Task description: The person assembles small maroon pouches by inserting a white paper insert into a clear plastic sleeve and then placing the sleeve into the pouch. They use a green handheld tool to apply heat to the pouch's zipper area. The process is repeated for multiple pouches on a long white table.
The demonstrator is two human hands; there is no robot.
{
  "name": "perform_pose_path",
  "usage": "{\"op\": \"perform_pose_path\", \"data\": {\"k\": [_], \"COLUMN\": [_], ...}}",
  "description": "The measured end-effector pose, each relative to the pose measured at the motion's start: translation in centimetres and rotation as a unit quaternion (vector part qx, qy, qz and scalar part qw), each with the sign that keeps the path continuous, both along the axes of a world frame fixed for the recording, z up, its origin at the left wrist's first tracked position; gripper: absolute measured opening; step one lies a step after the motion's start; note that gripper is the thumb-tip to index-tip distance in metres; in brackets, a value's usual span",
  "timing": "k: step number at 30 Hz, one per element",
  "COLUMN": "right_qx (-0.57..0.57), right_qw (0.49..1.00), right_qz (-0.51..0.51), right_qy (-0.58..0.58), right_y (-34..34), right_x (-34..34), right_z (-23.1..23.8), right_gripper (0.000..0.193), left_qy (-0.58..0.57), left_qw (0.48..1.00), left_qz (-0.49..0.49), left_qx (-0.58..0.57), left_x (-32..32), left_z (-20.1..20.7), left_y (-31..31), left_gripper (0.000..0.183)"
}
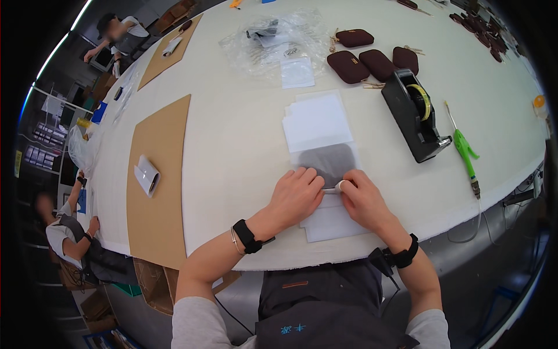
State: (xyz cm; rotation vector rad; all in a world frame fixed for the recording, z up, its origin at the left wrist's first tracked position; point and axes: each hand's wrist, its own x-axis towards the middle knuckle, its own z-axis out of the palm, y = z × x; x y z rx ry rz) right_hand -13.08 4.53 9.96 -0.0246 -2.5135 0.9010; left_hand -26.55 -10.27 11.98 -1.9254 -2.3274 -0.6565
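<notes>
At the near edge of the bench (232,145), the left hand (295,196) presses flat on a grey pouch (326,161) in a clear bag, the right hand (363,198) pinches its flap, not yet sealed, tape dispenser (414,113) waiting at right.

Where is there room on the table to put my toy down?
Bare table lies between the brown board and the white sheets. It's crowded by the tape holder, dark pouches and plastic bags, and under both hands.
</notes>
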Motion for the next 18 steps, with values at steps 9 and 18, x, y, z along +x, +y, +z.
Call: {"op": "perform_pose_path", "data": {"k": [9,18], "right_qx": [0.102,0.1], "right_qw": [0.987,0.991], "right_qz": [0.029,-0.022], "right_qy": [-0.12,-0.085], "right_y": [-0.2,-0.3], "right_x": [5.9,3.5], "right_z": [1.8,1.4], "right_gripper": [0.035,0.04], "left_qy": [-0.014,-0.017], "left_qw": [1.0,1.0], "left_qz": [0.004,0.004], "left_qx": [0.016,0.004], "left_x": [-0.2,-0.2], "left_z": [-0.9,-0.7], "left_y": [0.3,0.5], "left_gripper": [0.013,0.014]}}
